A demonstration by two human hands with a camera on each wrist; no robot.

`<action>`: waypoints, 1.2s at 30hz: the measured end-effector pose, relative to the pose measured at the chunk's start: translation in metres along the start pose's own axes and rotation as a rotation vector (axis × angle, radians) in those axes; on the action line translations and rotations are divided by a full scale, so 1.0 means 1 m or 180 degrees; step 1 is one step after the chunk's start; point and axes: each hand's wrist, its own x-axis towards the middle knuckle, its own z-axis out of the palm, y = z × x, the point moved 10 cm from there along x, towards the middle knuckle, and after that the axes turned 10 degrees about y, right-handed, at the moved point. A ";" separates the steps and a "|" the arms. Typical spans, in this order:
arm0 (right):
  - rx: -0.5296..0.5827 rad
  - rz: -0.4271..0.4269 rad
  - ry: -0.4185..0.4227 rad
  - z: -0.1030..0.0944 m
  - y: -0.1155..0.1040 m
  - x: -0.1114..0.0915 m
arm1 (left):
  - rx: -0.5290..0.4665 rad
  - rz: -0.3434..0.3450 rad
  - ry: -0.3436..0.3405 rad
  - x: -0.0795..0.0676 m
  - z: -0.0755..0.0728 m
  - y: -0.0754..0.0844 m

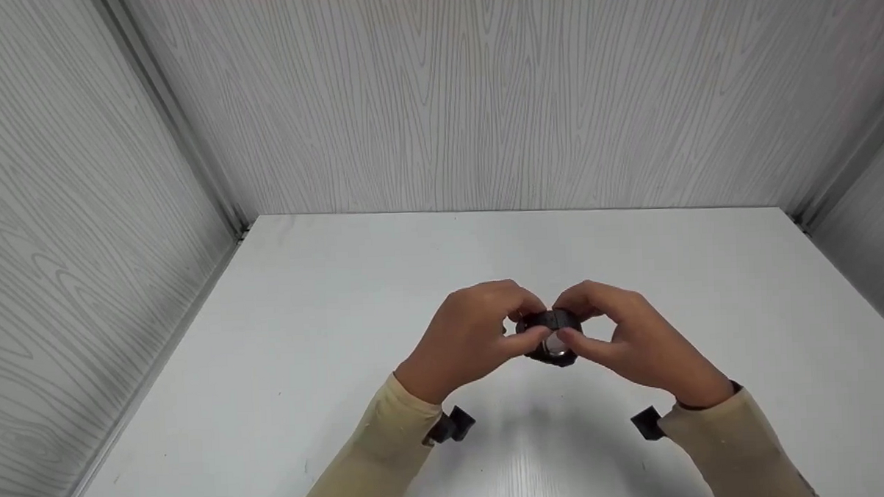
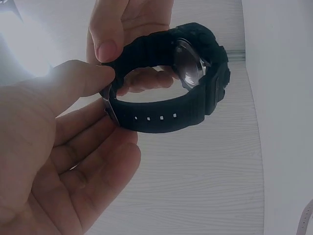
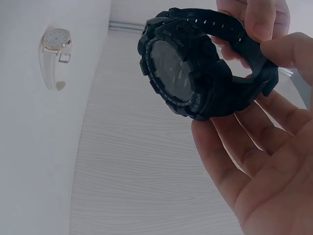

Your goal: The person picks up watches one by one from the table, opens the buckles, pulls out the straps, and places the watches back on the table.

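A black digital sports wristwatch (image 1: 538,320) is held above the white table by both hands, its strap joined into a loop. My left hand (image 1: 474,334) pinches the strap at the buckle end between thumb and fingers. Close beside it, my right hand (image 1: 631,336) pinches the same part, the two thumbs nearly meeting. In the left wrist view the shiny metal case back (image 2: 189,68) faces into the loop, and several holes run along the strap (image 2: 156,116). The right wrist view shows the dark dial (image 3: 171,71) facing outward, with the right fingers (image 3: 220,152) under the strap.
A second watch (image 3: 56,39), with a white strap and gold-coloured case, lies on the white surface in the right wrist view. Wood-grain panels (image 1: 436,94) enclose the table (image 1: 325,282) at the back and sides. Small black mounts (image 1: 648,423) sit at both sleeve cuffs.
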 end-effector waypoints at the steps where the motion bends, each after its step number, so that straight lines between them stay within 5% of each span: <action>1: -0.0006 0.0038 -0.0012 0.000 0.002 0.000 | -0.0002 -0.0013 0.0005 0.000 0.000 -0.001; 6: -0.0159 0.0135 0.0050 -0.005 0.006 0.000 | -0.0080 -0.0055 0.0155 0.001 -0.006 -0.003; 12: -0.0217 -0.0056 0.0196 -0.011 0.000 0.001 | -0.0070 -0.0009 0.0348 0.002 -0.014 -0.003; 23: -0.0270 -0.0187 0.0031 -0.002 -0.006 -0.001 | 0.0232 -0.0003 -0.0058 -0.002 0.000 0.000; 36: -0.0269 -0.0396 0.0143 -0.003 -0.013 0.001 | 0.0223 0.0186 0.0061 -0.001 0.000 0.005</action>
